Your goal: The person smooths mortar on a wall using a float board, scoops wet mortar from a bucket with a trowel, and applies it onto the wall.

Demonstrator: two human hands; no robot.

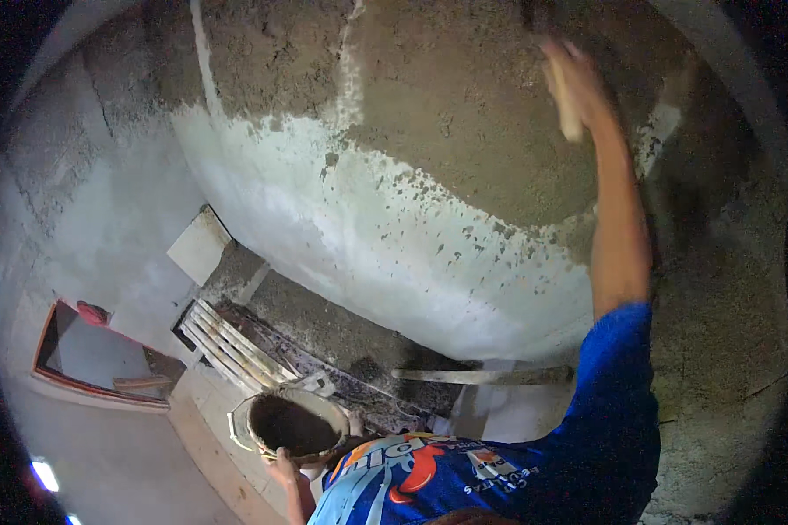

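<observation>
My right arm stretches up to the wall at the upper right. In my right hand (591, 87), smeared by motion, is a pale, narrow hand tool (566, 109); its exact kind is hard to make out. Around it the wall carries wet grey-brown mortar (464, 131), with a ragged, spattered lower edge over a whitish band (394, 236). Low in the view, my left hand (282, 465) grips the near rim of a round bucket (334, 409). Dark grey mortar (293, 427) lies inside the bucket, which has a pale wire handle at its left.
A slatted pale wooden piece (232, 346) lies beyond the bucket, beside a dark rubble-strewn strip (324, 319). A long wooden bar (481, 376) crosses below the wall. At the left is a wood-framed opening (105, 359) with a red object (92, 313) at its edge.
</observation>
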